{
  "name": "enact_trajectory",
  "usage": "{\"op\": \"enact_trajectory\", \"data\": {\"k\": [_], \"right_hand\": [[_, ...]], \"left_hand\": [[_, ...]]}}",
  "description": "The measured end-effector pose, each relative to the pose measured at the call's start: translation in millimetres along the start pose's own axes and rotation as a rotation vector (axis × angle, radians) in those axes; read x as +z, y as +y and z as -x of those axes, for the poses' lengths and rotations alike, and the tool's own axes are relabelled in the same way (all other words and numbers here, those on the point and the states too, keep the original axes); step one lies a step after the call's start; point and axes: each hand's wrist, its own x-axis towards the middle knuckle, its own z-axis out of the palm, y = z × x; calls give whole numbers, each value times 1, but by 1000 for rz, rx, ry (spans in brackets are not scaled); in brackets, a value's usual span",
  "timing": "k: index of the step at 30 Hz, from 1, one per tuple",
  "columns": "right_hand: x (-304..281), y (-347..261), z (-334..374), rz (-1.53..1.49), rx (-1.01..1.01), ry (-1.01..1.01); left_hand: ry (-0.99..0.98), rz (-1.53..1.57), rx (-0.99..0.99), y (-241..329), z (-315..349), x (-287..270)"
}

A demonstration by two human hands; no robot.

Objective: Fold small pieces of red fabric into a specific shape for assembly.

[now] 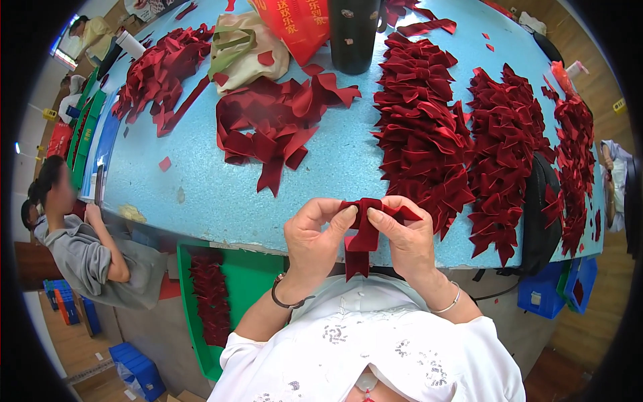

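Observation:
A dark red velvet bow point(362, 228) is pinched between my two hands just above the table's near edge, its tails hanging down. My left hand point(315, 231) grips the bow's left side with thumb and fingers. On the opposite side my right hand point(407, 234) holds it the same way, thumb on the front near the knot. Beyond my hands lies a loose heap of red velvet ribbon point(268, 124) on the blue table point(221, 201). To the right of my hands, finished-looking red bows point(422, 134) are stacked in a long row.
More rows of bows point(499, 154) run along the right, beside a black bag point(541, 201). A dark tumbler point(353, 33), a red bag point(295, 23) and a cream cloth bag point(248, 53) stand at the back. A green crate point(254, 275) sits below the edge. A person point(94, 234) works at left.

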Motion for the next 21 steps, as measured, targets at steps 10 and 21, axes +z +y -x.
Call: {"op": "enact_trajectory", "data": {"k": [10, 21], "right_hand": [[-6, -3, -3, 60, -24, 9], [-17, -7, -4, 48, -14, 83]], "left_hand": [[49, -18, -124, 11, -10, 9], [53, -215, 49, 5, -9, 13]]}}
